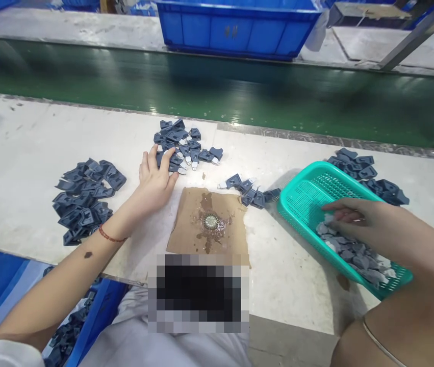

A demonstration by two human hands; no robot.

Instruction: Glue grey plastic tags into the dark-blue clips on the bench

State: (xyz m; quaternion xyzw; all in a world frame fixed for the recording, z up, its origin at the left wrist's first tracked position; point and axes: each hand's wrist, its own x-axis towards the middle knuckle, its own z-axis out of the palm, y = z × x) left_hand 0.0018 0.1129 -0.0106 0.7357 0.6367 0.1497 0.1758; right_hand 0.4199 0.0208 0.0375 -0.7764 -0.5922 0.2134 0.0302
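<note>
My left hand [156,178] rests with spread fingers at the near edge of a pile of dark blue-grey plastic parts [178,135], some with pale tips. Its fingertips touch the parts, and no grip on any of them shows. Over a green perforated basket [301,204], my right hand [358,219] has its fingers bent and drawn together on a small pale grey piece at the fingertips. Many similar grey pieces [362,257] lie loose in the basket below that hand. Between the hands, a stained brown cardboard sheet [186,224] carries a small round metal disc [211,221].
More dark parts lie in a heap [86,199] at left, a small group [253,191] beside the cardboard, and a heap [369,173] behind the basket. Beyond the white table [21,132] runs a green belt [125,81], with a blue crate [239,28] past it.
</note>
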